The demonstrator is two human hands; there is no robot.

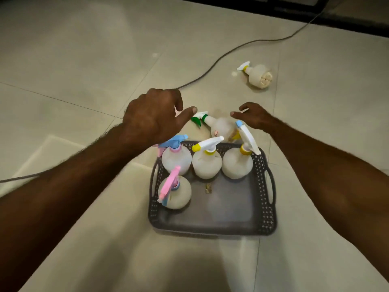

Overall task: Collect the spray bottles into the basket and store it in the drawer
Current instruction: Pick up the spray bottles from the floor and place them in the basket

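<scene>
- The left hand point(154, 116) hovers above the floor just beyond the basket's far left corner, fingers loosely curled and thumb stuck out to the right, holding nothing.
- The right hand point(254, 116) reaches in from the other side, fingers spread and empty, its fingertips close to the body of the green-nozzle spray bottle point(219, 125).
- That bottle lies on its side on the tiled floor point(84, 60) between the 2 hands, just behind the basket's far rim, nozzle pointing left (whether either hand touches it I cannot tell).
- The grey perforated basket point(267, 220) sits on the floor below the hands and holds 4 upright bottles.
- Along its far wall stand 3: the blue-and-pink-topped bottle point(175, 159) on the left, the yellow-nozzle bottle point(207, 164) in the middle, and the blue-tipped yellow-collared bottle point(236, 165) on the right.
- The pink-trigger bottle point(176, 193) stands in front of them by the left wall; the rest of the basket's base is bare apart from a small scrap.
- A 6th, the fallen yellow-collared bottle point(257, 75), lies on its side well apart, far right.
- A grey cable point(221, 57) runs across the floor behind the hands.
</scene>
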